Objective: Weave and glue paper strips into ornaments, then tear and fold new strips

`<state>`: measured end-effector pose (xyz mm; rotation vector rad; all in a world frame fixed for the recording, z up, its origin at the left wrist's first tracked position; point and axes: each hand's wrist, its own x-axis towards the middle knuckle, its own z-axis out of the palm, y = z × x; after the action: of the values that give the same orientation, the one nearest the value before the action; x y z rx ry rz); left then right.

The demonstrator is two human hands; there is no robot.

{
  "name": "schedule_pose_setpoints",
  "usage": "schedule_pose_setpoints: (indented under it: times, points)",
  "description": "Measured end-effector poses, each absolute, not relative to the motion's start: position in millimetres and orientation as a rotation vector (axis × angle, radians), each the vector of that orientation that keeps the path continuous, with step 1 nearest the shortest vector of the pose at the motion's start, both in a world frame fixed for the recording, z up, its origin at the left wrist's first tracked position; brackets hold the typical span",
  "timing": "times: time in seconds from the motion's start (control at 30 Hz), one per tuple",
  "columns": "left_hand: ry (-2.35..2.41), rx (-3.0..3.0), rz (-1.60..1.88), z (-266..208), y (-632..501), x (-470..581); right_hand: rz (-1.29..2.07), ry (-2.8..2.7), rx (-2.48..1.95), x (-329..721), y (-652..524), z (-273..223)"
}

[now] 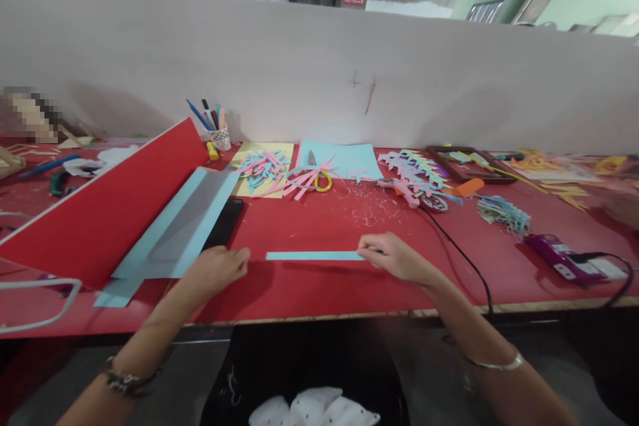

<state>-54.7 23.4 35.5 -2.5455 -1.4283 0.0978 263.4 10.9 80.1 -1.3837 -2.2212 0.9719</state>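
Note:
A narrow light-blue paper strip stretches level just above the red tabletop. My right hand pinches its right end between thumb and fingers. The strip's left end is free, a short gap away from my left hand. That hand is closed, fingers curled in, and nothing shows between them. Beside it lie wide light-blue paper sheets with a grey area in the middle, and a black phone partly under them.
Behind are yellow-handled scissors, pink and blue paper strips, blue paper and a pen cup. A pink glue gun trails its cord at right, near a purple power strip. A red board leans left.

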Motion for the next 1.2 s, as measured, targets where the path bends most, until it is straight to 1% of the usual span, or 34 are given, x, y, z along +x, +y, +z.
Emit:
schedule_pose_setpoints:
  times: [0.03,0.1,0.2,0.23,0.27,0.3,0.37,0.47,0.57,0.7,0.9,1.2]
  points:
    - [-1.49,-2.491,0.067,37.2,22.9,-60.5,0.931,-2.217,-1.405,267.6,8.3,82.3]
    - [-1.551,-2.445,-0.109,43.2,19.8,-58.8,0.869,-2.263,-1.416,268.0,2.8,85.9]
    - [-1.469,-2.629,-0.602,54.0,11.3,-27.3,0.813,-2.448,-1.339,253.2,-3.5,89.0]
    - [-1.412,-2.723,-0.722,57.2,8.2,-13.9,0.804,-2.496,-1.304,247.3,-4.6,89.6]
    - [-1.342,-2.845,-0.76,59.8,5.3,-1.5,0.804,-2.521,-1.275,242.3,-5.4,90.0]
    - [-1.317,-2.958,-0.743,61.8,2.8,8.7,0.81,-2.53,-1.253,238.5,-5.7,90.2]
    - [-1.361,-3.121,-0.595,64.3,-0.4,20.9,0.799,-2.518,-1.24,234.1,-5.9,89.7]
    - [-1.554,-3.225,-0.487,64.9,-1.9,23.6,0.635,-2.552,-1.212,227.8,-6.0,85.8]
    - [-1.745,-3.289,-0.6,62.9,-2.9,23.4,0.44,-2.649,-1.148,213.0,-6.3,78.7]
    - [-1.926,-3.361,-0.774,57.8,-6.0,26.9,0.305,-2.647,-1.298,192.9,-4.0,70.4]
    - [-1.922,-3.344,-0.737,55.1,-8.3,15.1,0.407,-2.611,-1.392,200.4,3.3,68.4]
    - [-2.169,-3.238,-0.65,58.5,-10.1,-18.6,0.568,-2.429,-1.498,251.6,4.7,60.8]
